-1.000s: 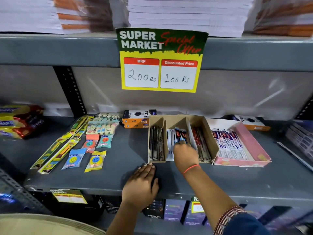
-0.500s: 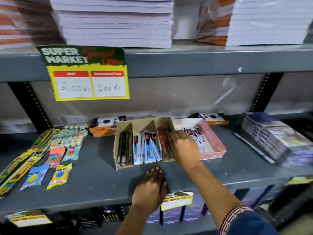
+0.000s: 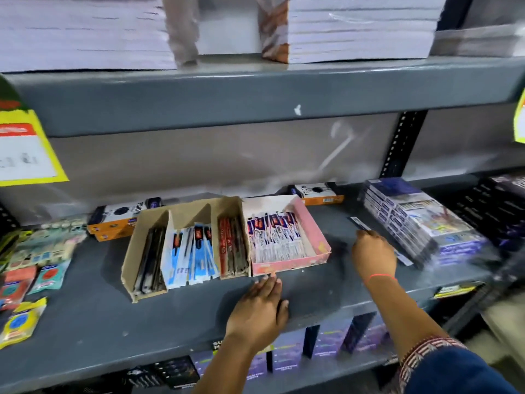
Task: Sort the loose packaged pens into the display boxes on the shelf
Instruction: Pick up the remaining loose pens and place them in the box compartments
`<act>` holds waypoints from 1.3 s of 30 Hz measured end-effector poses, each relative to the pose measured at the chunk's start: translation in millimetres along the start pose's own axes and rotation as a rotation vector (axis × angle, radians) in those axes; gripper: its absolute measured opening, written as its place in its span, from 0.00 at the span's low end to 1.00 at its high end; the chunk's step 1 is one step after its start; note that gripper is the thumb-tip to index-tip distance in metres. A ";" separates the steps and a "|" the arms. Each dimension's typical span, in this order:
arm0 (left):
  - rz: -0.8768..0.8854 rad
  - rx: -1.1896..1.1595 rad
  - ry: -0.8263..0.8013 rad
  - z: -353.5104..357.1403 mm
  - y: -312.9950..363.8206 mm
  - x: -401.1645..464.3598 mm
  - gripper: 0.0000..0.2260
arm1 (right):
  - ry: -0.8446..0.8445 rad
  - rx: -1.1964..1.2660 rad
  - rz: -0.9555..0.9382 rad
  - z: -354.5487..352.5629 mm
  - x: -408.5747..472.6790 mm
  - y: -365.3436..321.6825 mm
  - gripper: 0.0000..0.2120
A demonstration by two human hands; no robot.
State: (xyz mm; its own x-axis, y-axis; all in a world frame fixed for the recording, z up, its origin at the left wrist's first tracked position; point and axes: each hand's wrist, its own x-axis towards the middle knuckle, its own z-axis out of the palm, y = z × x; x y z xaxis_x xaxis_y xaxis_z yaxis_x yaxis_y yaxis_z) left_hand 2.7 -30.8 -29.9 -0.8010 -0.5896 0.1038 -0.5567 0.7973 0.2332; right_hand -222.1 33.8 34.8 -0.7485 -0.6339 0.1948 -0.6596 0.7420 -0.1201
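Observation:
A brown cardboard display box (image 3: pixel 133 248) holds black pens (image 3: pixel 150 257), blue-and-white packaged pens (image 3: pixel 193 251) and red pens (image 3: pixel 231 245) in three compartments. Beside it on the right, a pink box (image 3: pixel 314 231) holds white-and-purple packaged pens (image 3: pixel 275 237). One loose packaged pen (image 3: pixel 359 223) lies on the grey shelf (image 3: pixel 113 322) between the pink box and a stack of books. My right hand (image 3: pixel 373 257) covers the pen's middle, fingers closed around it. Flat on the shelf lies my left hand (image 3: pixel 258 305), its fingertips just in front of the pink box.
A wrapped stack of books (image 3: pixel 412 220) sits right of my right hand, with darker packs (image 3: pixel 500 206) beyond. Orange-and-black boxes (image 3: pixel 122 217) stand behind the display boxes. Sachets and blister packs (image 3: pixel 42 245) cover the shelf's left. A yellow price sign (image 3: pixel 25 155) hangs from the upper shelf.
My right hand left the display boxes and moved right to the loose pen by the books. The view swung right. My left hand stayed flat on the shelf.

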 end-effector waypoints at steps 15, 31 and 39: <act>-0.009 0.031 0.051 6.1 -1.7 -1.8 0.24 | -0.096 0.212 0.212 15.7 30.2 33.9 0.15; 0.009 0.052 0.109 8.2 -2.6 -4.4 0.23 | -0.192 1.619 0.395 -24.9 -27.7 -32.4 0.17; 0.019 0.078 0.106 6.3 -6.3 -12.7 0.23 | -0.255 1.715 0.320 -44.6 -50.6 -48.5 0.14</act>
State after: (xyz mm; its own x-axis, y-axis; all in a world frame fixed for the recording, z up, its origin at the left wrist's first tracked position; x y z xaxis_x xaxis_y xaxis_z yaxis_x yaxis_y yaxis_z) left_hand 15.1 -27.6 -38.8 -0.7862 -0.5812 0.2100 -0.5602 0.8138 0.1549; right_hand -149.2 39.6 74.1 -0.7317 -0.6622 -0.1614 0.3046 -0.1059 -0.9466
